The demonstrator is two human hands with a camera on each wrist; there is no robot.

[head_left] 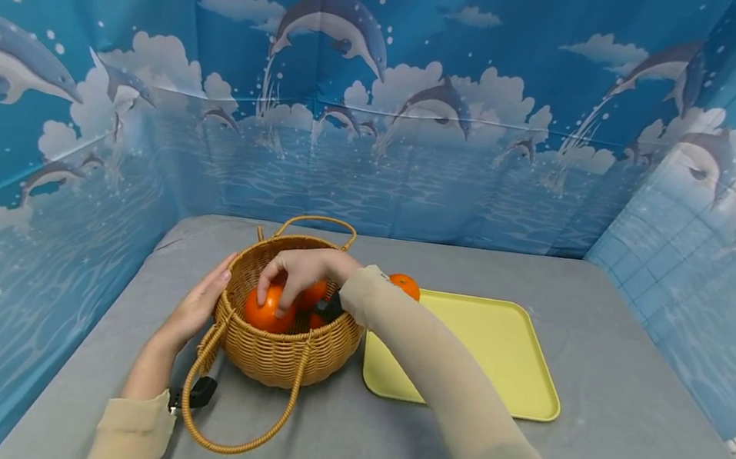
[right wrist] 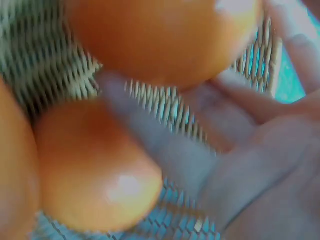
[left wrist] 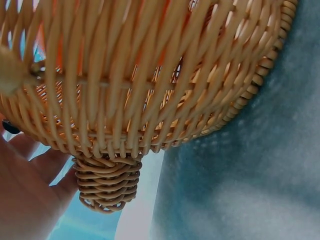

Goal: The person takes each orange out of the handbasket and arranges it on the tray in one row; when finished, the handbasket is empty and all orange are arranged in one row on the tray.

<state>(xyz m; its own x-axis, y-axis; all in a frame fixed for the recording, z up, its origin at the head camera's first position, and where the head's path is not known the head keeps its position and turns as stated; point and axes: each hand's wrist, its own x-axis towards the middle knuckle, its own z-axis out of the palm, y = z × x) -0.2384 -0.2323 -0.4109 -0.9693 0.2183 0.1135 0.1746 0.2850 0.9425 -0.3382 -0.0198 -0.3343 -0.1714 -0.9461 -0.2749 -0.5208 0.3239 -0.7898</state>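
Note:
A round wicker basket stands on the grey-covered table, left of centre in the head view. My right hand reaches down into it. Thumb and fingers of that hand grip a glossy orange near the front left rim. More oranges lie inside, and another orange shows below the right hand in the right wrist view. Against the basket's left outer side rests my left hand, its fingers extended along the wicker. Part of this hand appears beside the weave in the left wrist view.
Right of the basket lies a yellow tray, partly under my right forearm. One orange sits at the tray's back left corner. The basket's front handle droops onto the table; its rear handle stands up. A dolphin-print curtain borders the table.

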